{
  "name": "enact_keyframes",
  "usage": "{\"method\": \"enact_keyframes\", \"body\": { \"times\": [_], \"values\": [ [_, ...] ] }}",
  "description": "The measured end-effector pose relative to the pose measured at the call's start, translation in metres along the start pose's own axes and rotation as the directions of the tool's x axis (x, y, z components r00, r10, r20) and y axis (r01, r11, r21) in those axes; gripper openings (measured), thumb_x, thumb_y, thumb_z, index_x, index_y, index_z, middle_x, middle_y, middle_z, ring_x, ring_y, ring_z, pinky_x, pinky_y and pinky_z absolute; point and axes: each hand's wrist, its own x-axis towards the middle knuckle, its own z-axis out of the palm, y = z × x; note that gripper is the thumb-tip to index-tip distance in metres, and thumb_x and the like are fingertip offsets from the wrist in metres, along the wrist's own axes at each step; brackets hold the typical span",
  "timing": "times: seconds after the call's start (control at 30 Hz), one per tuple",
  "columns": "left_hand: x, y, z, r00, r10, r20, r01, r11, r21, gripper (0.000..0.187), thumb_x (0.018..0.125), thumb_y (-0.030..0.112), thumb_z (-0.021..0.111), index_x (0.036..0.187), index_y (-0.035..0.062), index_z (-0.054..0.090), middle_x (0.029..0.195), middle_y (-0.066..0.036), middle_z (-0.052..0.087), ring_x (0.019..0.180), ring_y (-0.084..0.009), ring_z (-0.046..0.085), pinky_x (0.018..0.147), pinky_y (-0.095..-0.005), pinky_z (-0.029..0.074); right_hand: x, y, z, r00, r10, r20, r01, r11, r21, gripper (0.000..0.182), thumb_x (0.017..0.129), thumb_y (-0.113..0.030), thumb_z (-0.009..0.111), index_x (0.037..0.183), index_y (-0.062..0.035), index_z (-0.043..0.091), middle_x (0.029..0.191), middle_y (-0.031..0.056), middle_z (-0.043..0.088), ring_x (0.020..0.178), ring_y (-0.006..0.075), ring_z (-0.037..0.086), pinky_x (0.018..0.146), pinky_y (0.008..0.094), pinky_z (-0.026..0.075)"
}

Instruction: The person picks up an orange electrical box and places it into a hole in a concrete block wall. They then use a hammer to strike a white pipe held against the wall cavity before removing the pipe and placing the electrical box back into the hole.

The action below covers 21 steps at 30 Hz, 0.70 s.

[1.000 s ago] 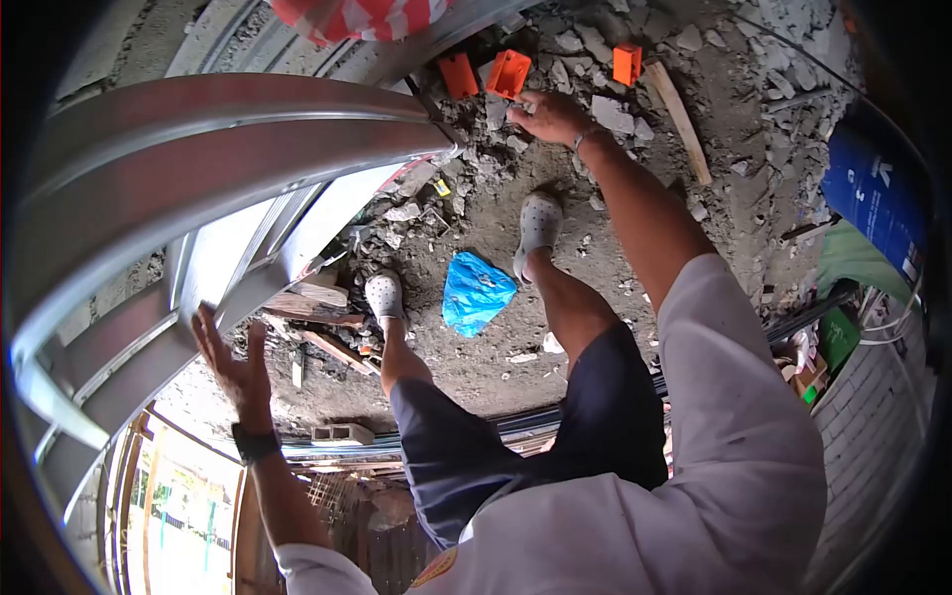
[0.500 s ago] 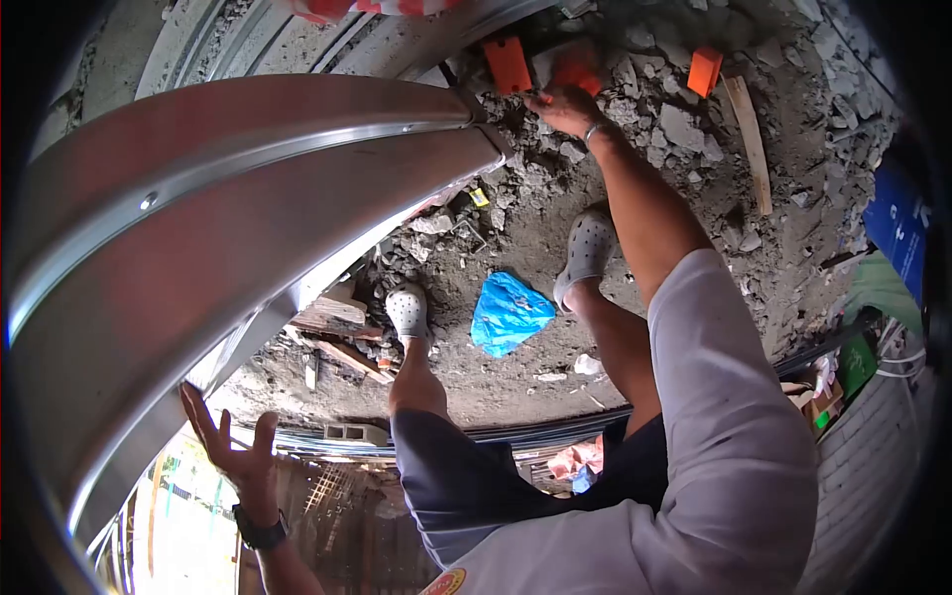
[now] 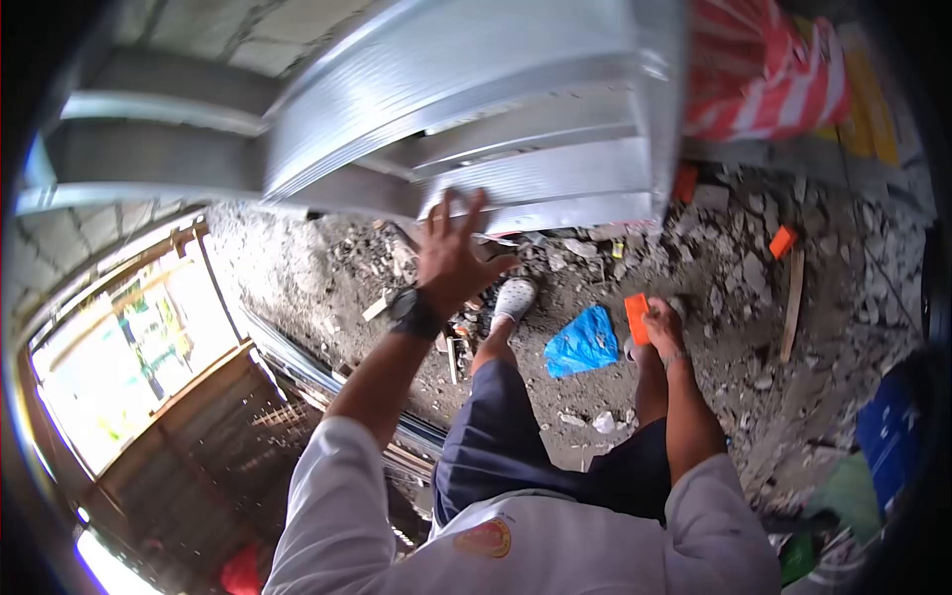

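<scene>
My right hand [image 3: 664, 325] is closed around an orange block [image 3: 635, 318], held in front of my right leg. With fingers spread and nothing in it, my left hand [image 3: 452, 263] reaches forward. Its fingertips overlap the lower edge of a silver metal frame [image 3: 535, 94] with ribbed, step-like boards. A crumpled blue plastic bag [image 3: 583, 344] lies on the ground between my feet, left of the block. Another orange block [image 3: 783, 241] lies farther off to the right, and a partly hidden orange piece [image 3: 685, 183] shows by the frame's right end.
Broken concrete rubble [image 3: 734, 238] covers the dirt floor ahead. A narrow wooden strip [image 3: 792, 305] lies on the right. Red-and-white striped plastic [image 3: 764, 79] sits at the upper right. Long thin bars [image 3: 297, 362] run along the left, near a bright window opening [image 3: 139, 332].
My right hand has come back from the rubble toward my body with an orange block in it. My left hand has moved forward to the metal frame. The view has shifted left.
</scene>
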Motion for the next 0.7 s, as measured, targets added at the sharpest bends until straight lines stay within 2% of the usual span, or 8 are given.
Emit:
{"method": "enact_keyframes", "body": {
  "times": [0.2, 0.3, 0.37, 0.47, 0.5, 0.57, 0.63, 0.7],
  "values": [
    [-0.008, -0.015, -0.003, 0.994, 0.012, 0.11, 0.0, 0.994, -0.106, 0.118, 0.058, 0.07, 0.071, 0.147, 0.0118, 0.022, 0.148, -0.03, 0.015, 0.137, -0.0466, 0.016, 0.112, -0.0506, 0.018, -0.096, -0.183, -0.029, 0.984, 0.087, 0.155, -0.157, 0.835, 0.528, 0.04, 0.083, -0.018, 0.062, 0.119, 0.0, 0.057, 0.076, -0.0005, 0.055, 0.063, 0.0085, 0.048, 0.055, 0.0234, 0.042],
    [-0.047, -0.007, -0.02, 0.99, 0.043, 0.138, 0.024, 0.895, -0.445, 0.116, 0.062, 0.072, 0.068, 0.142, -0.0012, 0.026, 0.147, -0.031, 0.017, 0.134, -0.0458, 0.025, 0.109, -0.0494, 0.029, -0.154, -0.273, -0.039, 0.987, 0.077, 0.14, -0.149, 0.771, 0.619, 0.036, 0.085, -0.014, 0.06, 0.12, -0.0028, 0.058, 0.083, -0.0011, 0.055, 0.068, 0.0072, 0.049, 0.057, 0.0215, 0.041],
    [-0.097, -0.009, -0.009, 0.993, 0.063, 0.101, 0.029, 0.7, -0.714, 0.119, 0.063, 0.072, 0.068, 0.142, -0.0049, 0.023, 0.144, -0.034, 0.021, 0.133, -0.043, 0.028, 0.108, -0.045, 0.03, -0.193, -0.323, -0.037, 0.992, 0.112, 0.057, -0.111, 0.574, 0.811, 0.038, 0.086, -0.014, 0.059, 0.122, -0.0042, 0.057, 0.086, -0.0016, 0.055, 0.072, 0.0066, 0.049, 0.059, 0.0213, 0.042],
    [-0.176, -0.006, 0.006, 0.949, 0.007, 0.316, 0.31, 0.172, -0.935, 0.102, 0.072, 0.054, 0.074, 0.139, -0.0065, 0.027, 0.134, -0.027, 0.042, 0.129, -0.0305, 0.039, 0.103, -0.0391, 0.037, -0.24, -0.354, -0.015, 0.997, 0.08, -0.02, -0.036, 0.639, 0.768, 0.04, 0.085, -0.014, 0.058, 0.123, -0.0053, 0.056, 0.088, -0.0007, 0.058, 0.077, 0.0076, 0.053, 0.063, 0.0223, 0.044],
    [-0.202, -0.012, -0.031, 0.904, 0.205, 0.375, 0.399, -0.092, -0.912, 0.084, 0.078, 0.046, 0.072, 0.136, -0.0032, 0.035, 0.126, -0.02, 0.051, 0.122, -0.0249, 0.046, 0.099, -0.0361, 0.04, -0.256, -0.361, -0.006, 0.997, 0.058, -0.048, -0.004, 0.677, 0.736, 0.04, 0.084, -0.015, 0.059, 0.123, -0.0054, 0.056, 0.087, -0.0005, 0.059, 0.077, 0.0083, 0.055, 0.064, 0.0228, 0.045],
    [-0.252, -0.019, -0.051, 0.877, 0.173, 0.449, 0.48, -0.256, -0.839, 0.056, 0.088, 0.033, 0.064, 0.131, 0.0037, 0.043, 0.12, -0.011, 0.055, 0.119, -0.0208, 0.048, 0.1, -0.0347, 0.04, -0.293, -0.394, 0.01, 1.0, 0.005, -0.028, 0.009, 0.885, 0.465, 0.041, 0.084, -0.02, 0.06, 0.122, -0.004, 0.056, 0.082, -0.0022, 0.059, 0.073, 0.0081, 0.055, 0.065, 0.0226, 0.045],
    [-0.287, -0.046, -0.087, 0.902, 0.155, 0.403, 0.427, -0.173, -0.888, 0.054, 0.086, 0.023, 0.064, 0.133, 0.0064, 0.042, 0.123, -0.012, 0.052, 0.12, -0.0234, 0.046, 0.098, -0.0356, 0.041, -0.323, -0.413, 0.028, 0.994, -0.093, 0.06, 0.063, 0.92, 0.387, 0.042, 0.086, -0.017, 0.062, 0.123, -0.0016, 0.054, 0.093, -0.0018, 0.056, 0.083, 0.007, 0.052, 0.074, 0.0212, 0.044],
    [-0.311, -0.077, -0.111, 0.909, 0.208, 0.361, 0.387, -0.096, -0.917, 0.059, 0.083, 0.021, 0.068, 0.133, 0.0055, 0.042, 0.121, -0.012, 0.054, 0.114, -0.0228, 0.051, 0.093, -0.0347, 0.045, -0.34, -0.404, 0.054, 0.967, -0.257, 0.002, 0.233, 0.88, 0.415, 0.043, 0.085, -0.024, 0.064, 0.121, -0.0022, 0.056, 0.072, -0.004, 0.051, 0.064, 0.0053, 0.045, 0.059, 0.0222, 0.041]
  ]
}}
